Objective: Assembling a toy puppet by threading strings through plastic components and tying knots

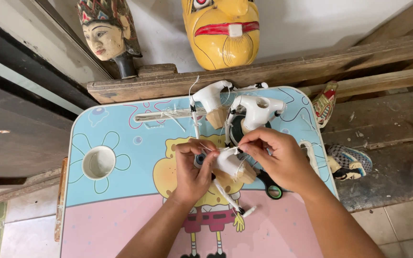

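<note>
Both hands work over a small cartoon-printed bench (pixel 120 210). Left hand (pixel 193 169) and right hand (pixel 277 157) each pinch a thin white thread (pixel 205 147) with clenched fingers and together grip one white puppet torso (pixel 230 165) with a bare wooden base, held just above the bench centre. Two more white puppet torsos (pixel 256 111) lie at the far edge. One pair of black scissors (pixel 269 185) lies under the right hand. Two carved masks (pixel 223 31) lean on the wall behind. One round cup recess (pixel 98 162) sits at the left.

Both hands (pixel 194 167) (pixel 276 155) close together, fingertips apparently pinched, forearms converging.
</note>
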